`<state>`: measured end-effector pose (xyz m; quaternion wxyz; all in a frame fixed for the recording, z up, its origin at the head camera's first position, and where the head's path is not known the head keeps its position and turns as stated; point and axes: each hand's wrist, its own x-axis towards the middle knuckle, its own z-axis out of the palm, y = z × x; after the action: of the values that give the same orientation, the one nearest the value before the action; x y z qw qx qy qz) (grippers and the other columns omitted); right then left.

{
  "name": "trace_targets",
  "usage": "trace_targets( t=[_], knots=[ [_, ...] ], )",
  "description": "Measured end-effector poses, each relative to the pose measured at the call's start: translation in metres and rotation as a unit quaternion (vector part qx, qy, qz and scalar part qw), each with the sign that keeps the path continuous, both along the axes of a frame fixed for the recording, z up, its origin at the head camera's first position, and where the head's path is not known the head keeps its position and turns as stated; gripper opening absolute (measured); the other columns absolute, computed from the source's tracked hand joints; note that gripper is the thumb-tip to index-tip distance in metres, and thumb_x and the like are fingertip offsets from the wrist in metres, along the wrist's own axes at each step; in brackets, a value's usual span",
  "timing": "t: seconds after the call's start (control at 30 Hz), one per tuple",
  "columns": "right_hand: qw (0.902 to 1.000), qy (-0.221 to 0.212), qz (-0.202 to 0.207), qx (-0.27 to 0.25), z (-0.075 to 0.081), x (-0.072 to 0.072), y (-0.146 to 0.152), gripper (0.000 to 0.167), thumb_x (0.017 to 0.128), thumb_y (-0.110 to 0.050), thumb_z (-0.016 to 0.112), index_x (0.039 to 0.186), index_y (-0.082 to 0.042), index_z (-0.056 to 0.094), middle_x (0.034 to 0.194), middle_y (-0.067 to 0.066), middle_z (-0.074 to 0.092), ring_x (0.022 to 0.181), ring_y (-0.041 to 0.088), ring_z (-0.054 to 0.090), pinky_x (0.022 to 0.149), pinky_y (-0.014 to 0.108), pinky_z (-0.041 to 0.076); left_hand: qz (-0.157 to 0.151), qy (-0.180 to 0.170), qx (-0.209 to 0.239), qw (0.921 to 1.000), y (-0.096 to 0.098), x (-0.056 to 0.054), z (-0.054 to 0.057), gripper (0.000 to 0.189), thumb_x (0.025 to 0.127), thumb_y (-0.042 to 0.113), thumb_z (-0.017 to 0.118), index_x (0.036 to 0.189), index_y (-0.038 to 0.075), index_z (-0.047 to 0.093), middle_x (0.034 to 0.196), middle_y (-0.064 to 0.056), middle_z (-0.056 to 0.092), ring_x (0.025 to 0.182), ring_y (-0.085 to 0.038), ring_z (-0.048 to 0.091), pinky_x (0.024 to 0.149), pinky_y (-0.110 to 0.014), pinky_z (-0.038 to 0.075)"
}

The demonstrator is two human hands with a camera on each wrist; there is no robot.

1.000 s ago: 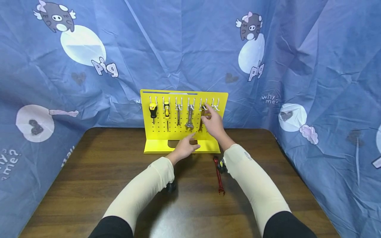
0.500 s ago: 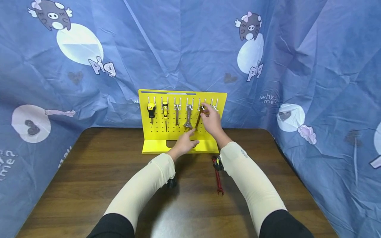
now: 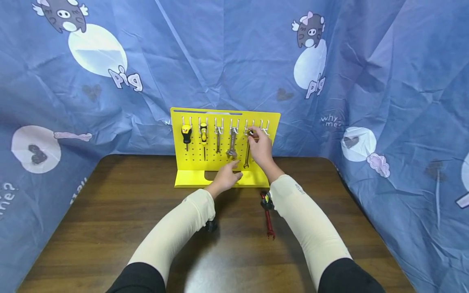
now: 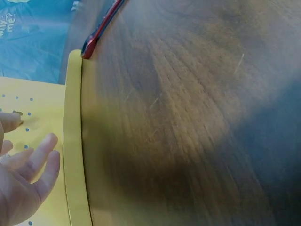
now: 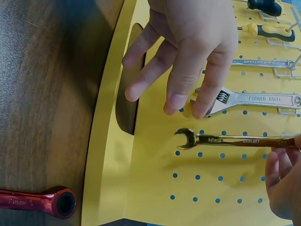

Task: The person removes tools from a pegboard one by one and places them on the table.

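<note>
My right hand (image 3: 261, 147) pinches a gold combination wrench (image 5: 235, 140) near its upper end, up at the hooks on the right part of the yellow pegboard (image 3: 216, 166). The wrench hangs down nearly upright along the board, its open-ended jaw lowest. My left hand (image 3: 225, 179) holds nothing; its fingers are spread before the board's lower part, under an adjustable wrench (image 3: 232, 143) on its hook. Seen from the right wrist, the left fingertips overlap that wrench's jaw. A red ratchet wrench (image 3: 269, 224) lies on the table, partly covered by the right wrist's camera.
Left on the pegboard hang a stubby screwdriver (image 3: 187, 135), a longer yellow and black screwdriver (image 3: 203, 136) and a small wrench (image 3: 218, 141). An unused hook (image 3: 265, 127) sits at far right. The board stands on a brown wooden table (image 3: 121, 211), with a blue curtain (image 3: 234, 53) behind.
The gold wrench's lower end swung left, then came back to nearly upright and now reaches lower. My left forefinger first rose toward the wrenches, then drew slightly down. The right hand stayed near the hooks.
</note>
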<state>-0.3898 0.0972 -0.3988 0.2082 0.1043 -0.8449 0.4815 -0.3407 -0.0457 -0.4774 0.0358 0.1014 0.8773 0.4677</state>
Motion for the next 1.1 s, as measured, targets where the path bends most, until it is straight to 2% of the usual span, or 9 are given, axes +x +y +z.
trace_targets(
  t=[0.07, 0.13, 0.23, 0.3, 0.4, 0.77, 0.93, 1.1],
  knots=[
    [0.9999, 0.011, -0.001, -0.004, 0.0, 0.001, 0.001, 0.028, 0.098, -0.004, 0.063, 0.125, -0.012, 0.067, 0.105, 0.013, 0.069, 0.09, 0.027, 0.067, 0.074, 0.038, 0.055, -0.001, 0.005, 0.004, 1.0, 0.0, 0.0, 0.001, 0.055, 0.1, 0.016, 0.063, 0.151, 0.007, 0.045, 0.142, -0.019, 0.056, 0.105, -0.024, 0.064, 0.083, -0.035, 0.054],
    [0.9997, 0.023, -0.002, -0.008, 0.0, 0.001, 0.003, 0.027, 0.097, -0.002, 0.065, 0.122, -0.012, 0.069, 0.105, 0.014, 0.071, 0.091, 0.027, 0.068, 0.075, 0.038, 0.056, -0.002, 0.012, 0.008, 0.9999, 0.002, 0.001, 0.003, 0.052, 0.1, 0.014, 0.063, 0.149, 0.006, 0.048, 0.14, -0.018, 0.058, 0.091, -0.021, 0.066, 0.075, -0.032, 0.054],
    [0.9994, 0.033, 0.001, -0.013, 0.0, 0.003, 0.005, 0.027, 0.096, -0.002, 0.066, 0.121, -0.011, 0.071, 0.106, 0.014, 0.073, 0.092, 0.027, 0.069, 0.075, 0.038, 0.057, 0.001, 0.024, 0.014, 0.9996, 0.006, 0.002, 0.006, 0.047, 0.1, 0.012, 0.063, 0.145, 0.006, 0.052, 0.135, -0.016, 0.062, 0.082, -0.016, 0.066, 0.066, -0.028, 0.053],
    [0.9993, 0.034, 0.005, -0.017, 0.0, 0.005, 0.006, 0.027, 0.097, -0.002, 0.066, 0.122, -0.01, 0.071, 0.108, 0.014, 0.073, 0.092, 0.026, 0.07, 0.076, 0.037, 0.057, 0.006, 0.029, 0.019, 0.9994, 0.008, 0.004, 0.008, 0.043, 0.1, 0.011, 0.062, 0.143, 0.006, 0.055, 0.132, -0.015, 0.063, 0.079, -0.015, 0.067, 0.061, -0.027, 0.052],
    [0.9994, 0.03, 0.008, -0.018, 0.001, 0.007, 0.008, 0.027, 0.098, -0.004, 0.064, 0.123, -0.011, 0.071, 0.107, 0.014, 0.073, 0.09, 0.025, 0.071, 0.074, 0.035, 0.058, 0.01, 0.034, 0.026, 0.999, 0.01, 0.004, 0.008, 0.038, 0.101, 0.011, 0.061, 0.138, 0.005, 0.06, 0.128, -0.013, 0.066, 0.083, -0.016, 0.069, 0.059, -0.026, 0.052],
    [0.9993, 0.004, 0.017, -0.032, 0.006, 0.013, 0.008, 0.029, 0.099, -0.006, 0.065, 0.126, -0.014, 0.072, 0.099, 0.012, 0.074, 0.084, 0.022, 0.072, 0.067, 0.03, 0.055, 0.026, 0.055, 0.036, 0.9975, 0.013, 0.006, 0.005, 0.019, 0.098, 0.008, 0.066, 0.114, 0.001, 0.073, 0.104, -0.01, 0.074, 0.071, -0.014, 0.068, 0.059, -0.025, 0.052],
    [0.9986, -0.003, 0.024, -0.048, 0.007, 0.015, 0.011, 0.028, 0.098, -0.006, 0.065, 0.124, -0.012, 0.072, 0.098, 0.012, 0.075, 0.082, 0.023, 0.072, 0.069, 0.03, 0.055, 0.01, 0.056, 0.05, 0.9971, 0.014, 0.01, 0.005, 0.016, 0.097, 0.009, 0.067, 0.109, -0.001, 0.074, 0.098, -0.01, 0.075, 0.072, -0.018, 0.07, 0.062, -0.027, 0.055],
    [0.9993, 0.006, 0.026, -0.027, 0.012, 0.016, 0.016, 0.026, 0.097, -0.007, 0.067, 0.123, -0.01, 0.073, 0.095, 0.011, 0.075, 0.08, 0.02, 0.071, 0.072, 0.033, 0.057, -0.006, 0.049, 0.057, 0.9972, 0.016, 0.014, 0.009, 0.015, 0.098, 0.009, 0.066, 0.107, 0.0, 0.074, 0.099, -0.012, 0.075, 0.072, -0.019, 0.069, 0.062, -0.028, 0.055]
  ],
)
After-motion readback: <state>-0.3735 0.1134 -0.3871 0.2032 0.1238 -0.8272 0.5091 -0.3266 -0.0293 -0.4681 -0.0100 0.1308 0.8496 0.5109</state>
